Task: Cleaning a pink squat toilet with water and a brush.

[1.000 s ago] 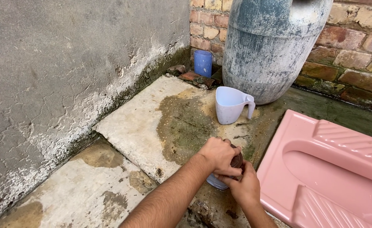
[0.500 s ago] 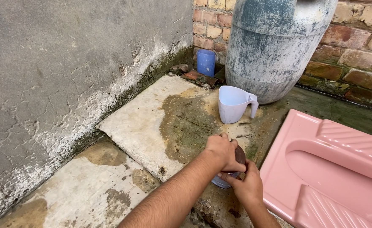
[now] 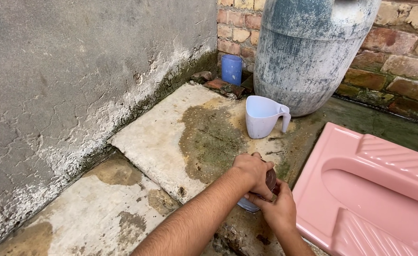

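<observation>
At the near edge of the stained concrete slab [image 3: 171,137], just beside the pink squat toilet pan [image 3: 370,185], a small container [image 3: 248,205] with a pale bluish body and a dark brown lid [image 3: 269,179] is sitting on the floor between the person's two hands. The left hand [image 3: 252,171] is closing over the lid from above, fingers wrapped round its rim, while the right hand [image 3: 279,208] is gripping the body from the near side; both hands are pressed together on the container, and most of it is hidden under them, so whether the lid is seated or loose cannot be told.

Judging from this grip, the lid is being turned or pressed. It would go best with the lower hand holding the body hard against the floor and the upper hand keeping the lid level, since the floor looks damp and mossy and the container could slide or tip.

Room is tight on the right, where the raised rim of the pan is lying close to the right wrist. To the left the slab is offering open space up to the cracked grey wall [image 3: 76,71]. Farther back, a white plastic jug [image 3: 262,117] is standing near the weathered blue barrel [image 3: 308,52], with a small blue cup [image 3: 231,69] in the corner against the brick wall [image 3: 398,52], all well apart from the hands.
</observation>
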